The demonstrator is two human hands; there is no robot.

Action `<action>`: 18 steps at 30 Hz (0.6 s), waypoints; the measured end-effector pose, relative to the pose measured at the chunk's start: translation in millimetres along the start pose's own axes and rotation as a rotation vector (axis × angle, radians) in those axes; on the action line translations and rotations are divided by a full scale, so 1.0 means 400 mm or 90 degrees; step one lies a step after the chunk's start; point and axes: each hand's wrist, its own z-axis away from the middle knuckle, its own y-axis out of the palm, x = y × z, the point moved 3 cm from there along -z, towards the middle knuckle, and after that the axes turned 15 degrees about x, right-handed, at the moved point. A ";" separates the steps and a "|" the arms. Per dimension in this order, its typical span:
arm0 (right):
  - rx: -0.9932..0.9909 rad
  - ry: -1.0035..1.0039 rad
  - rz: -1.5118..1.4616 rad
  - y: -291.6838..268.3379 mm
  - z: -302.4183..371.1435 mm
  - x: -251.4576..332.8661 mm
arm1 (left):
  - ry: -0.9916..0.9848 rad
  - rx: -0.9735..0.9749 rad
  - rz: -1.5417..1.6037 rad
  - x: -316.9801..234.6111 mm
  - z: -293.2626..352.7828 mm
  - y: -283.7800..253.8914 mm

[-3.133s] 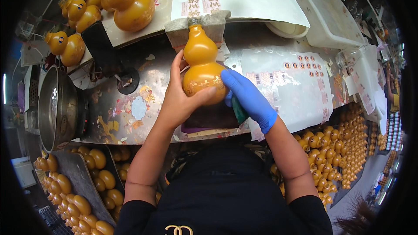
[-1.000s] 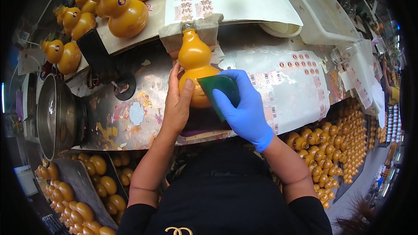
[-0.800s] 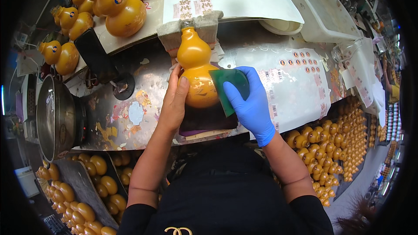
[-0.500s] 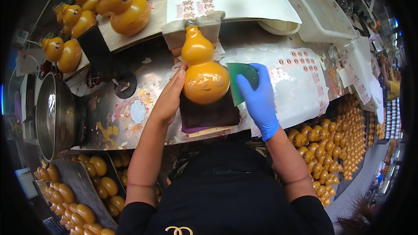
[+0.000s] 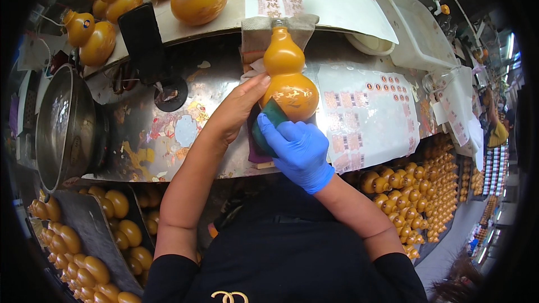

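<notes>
A yellow gourd-shaped bottle (image 5: 285,55) lies with its neck away from me, on a grey cloth rest (image 5: 306,29). Gold-coloured decoration shows on its larger bulb. My bare left hand (image 5: 238,106) grips the left side of that bulb; some of the fingers are hidden under it. My right hand (image 5: 300,151), in a blue glove, is closed on a thin green scraper (image 5: 273,113). The scraper's edge bends against the bulb's lower left, close to my left fingers. A dark cloth under the bottle is mostly covered.
On the right lies a sheet of stickers (image 5: 365,118); another printed sheet (image 5: 331,11) is on the raised shelf. Finished-looking gourd bottles (image 5: 199,1) stand far left, near a phone on a stand (image 5: 141,42). A metal bowl (image 5: 62,129) is at left. Many bottles (image 5: 404,182) fill the lower right.
My right hand has swung the green scraper from the bottle's right side across to its lower left. The left hand keeps its hold. The whole view has shifted slightly.
</notes>
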 end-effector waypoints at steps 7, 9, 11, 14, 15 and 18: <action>0.083 -0.048 -0.165 -0.011 0.003 -0.012 | 0.009 -0.075 0.001 -0.005 0.003 0.011; 0.061 0.018 -0.347 -0.084 -0.034 -0.034 | 0.023 -0.051 0.035 0.027 -0.002 -0.019; 0.144 0.072 -0.432 -0.134 -0.096 -0.097 | 0.060 -0.052 0.039 0.035 -0.003 -0.025; 0.259 -0.045 -0.303 -0.137 -0.187 -0.167 | 0.055 -0.086 0.039 0.006 0.006 0.007; 0.284 -0.045 -0.308 -0.132 -0.208 -0.177 | 0.057 -0.082 0.037 0.011 0.005 0.001; 0.267 -0.087 -0.319 -0.109 -0.248 -0.203 | 0.061 -0.070 0.034 0.027 0.000 -0.011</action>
